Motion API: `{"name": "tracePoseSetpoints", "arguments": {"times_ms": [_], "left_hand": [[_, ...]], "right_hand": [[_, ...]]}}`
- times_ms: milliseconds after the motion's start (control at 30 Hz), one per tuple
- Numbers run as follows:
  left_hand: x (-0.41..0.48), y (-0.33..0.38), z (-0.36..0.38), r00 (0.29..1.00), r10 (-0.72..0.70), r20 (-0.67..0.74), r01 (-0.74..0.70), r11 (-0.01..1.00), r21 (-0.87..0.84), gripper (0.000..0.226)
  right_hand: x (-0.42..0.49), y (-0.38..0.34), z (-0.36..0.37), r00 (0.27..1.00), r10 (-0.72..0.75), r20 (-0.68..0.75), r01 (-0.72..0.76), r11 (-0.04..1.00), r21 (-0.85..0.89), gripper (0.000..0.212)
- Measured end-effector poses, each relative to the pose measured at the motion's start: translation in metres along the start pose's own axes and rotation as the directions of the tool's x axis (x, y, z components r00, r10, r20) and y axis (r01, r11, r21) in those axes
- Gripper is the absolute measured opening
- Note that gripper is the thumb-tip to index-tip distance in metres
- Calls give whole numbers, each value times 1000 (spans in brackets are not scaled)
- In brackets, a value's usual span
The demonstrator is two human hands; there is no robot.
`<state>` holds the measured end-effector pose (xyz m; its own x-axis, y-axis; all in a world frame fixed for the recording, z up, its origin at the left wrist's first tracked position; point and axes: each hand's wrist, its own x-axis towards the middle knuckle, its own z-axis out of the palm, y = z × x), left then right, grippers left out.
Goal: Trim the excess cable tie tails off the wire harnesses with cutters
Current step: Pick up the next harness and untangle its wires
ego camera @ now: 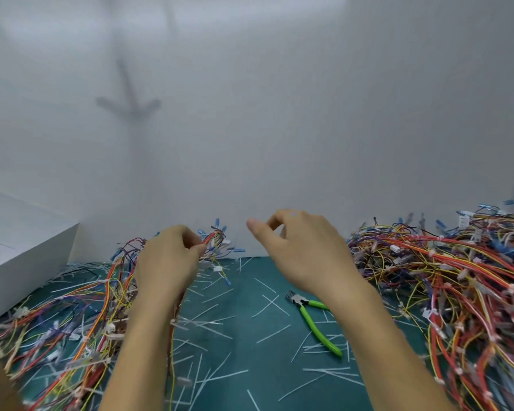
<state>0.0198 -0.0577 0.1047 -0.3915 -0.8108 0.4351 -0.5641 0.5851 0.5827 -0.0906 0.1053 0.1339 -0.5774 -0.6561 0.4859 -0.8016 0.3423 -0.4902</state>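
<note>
Harnesses lay in a left heap [72, 321] and a right heap [457, 277] along the mat's [250, 292] side edges, probably trimmed apart from untrimmed. The left hand [168, 259] gripped one harness [211, 241], held up near the mat's back edge, likely to find its ties. The right hand [303, 250] hung loosely curled and empty. The cutters [312, 318] lay mid-mat under its forearm, within reach, among cut tails [220, 324].

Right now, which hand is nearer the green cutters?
Right. The right hand hovers just beyond the cutters, its wrist passing over one handle. The left hand is farther off to the left, gripping a wire harness.
</note>
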Motion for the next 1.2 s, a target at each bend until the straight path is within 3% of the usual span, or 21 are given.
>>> {"name": "tracePoseSetpoints", "arguments": {"times_ms": [167,300,367,467,567,633,733,800,867,1033,1133,1200], "left_hand": [[-9,24,-14,994,44,95,-23,978,-208,12],[-21,43,-13,949,175,263,-104,959,-262,9],[-23,47,-12,904,236,356,-119,939,-322,13],[-24,46,-14,874,239,424,25,848,-529,20],[-17,38,-13,922,96,376,178,755,-631,23],[-9,24,-5,955,-2,296,171,820,-546,21],[-1,-1,12,959,-33,280,78,985,-153,8],[0,-13,23,936,-63,347,28,994,105,5],[-1,-21,32,903,-92,419,6,979,204,13],[-6,-23,48,861,-86,501,75,996,41,34],[-10,-16,52,811,25,584,18,998,-68,16],[-11,-10,51,832,109,543,-17,985,-172,9]], "right_hand": [[1,-4,44,969,105,222,-154,964,215,64],[4,-2,60,944,230,236,-317,830,458,63],[7,6,58,922,294,253,-387,737,554,52],[7,19,48,900,308,309,-437,633,639,29],[10,23,40,895,297,333,-445,639,628,22],[11,24,36,898,301,321,-439,655,615,21],[12,21,31,909,305,286,-418,653,632,21],[13,20,28,914,313,257,-402,622,672,19],[14,20,25,922,322,215,-375,605,702,20],[16,25,13,939,318,130,-302,582,755,27],[16,30,10,942,321,95,-281,604,745,26],[16,30,12,947,305,100,-281,633,722,23]]}}
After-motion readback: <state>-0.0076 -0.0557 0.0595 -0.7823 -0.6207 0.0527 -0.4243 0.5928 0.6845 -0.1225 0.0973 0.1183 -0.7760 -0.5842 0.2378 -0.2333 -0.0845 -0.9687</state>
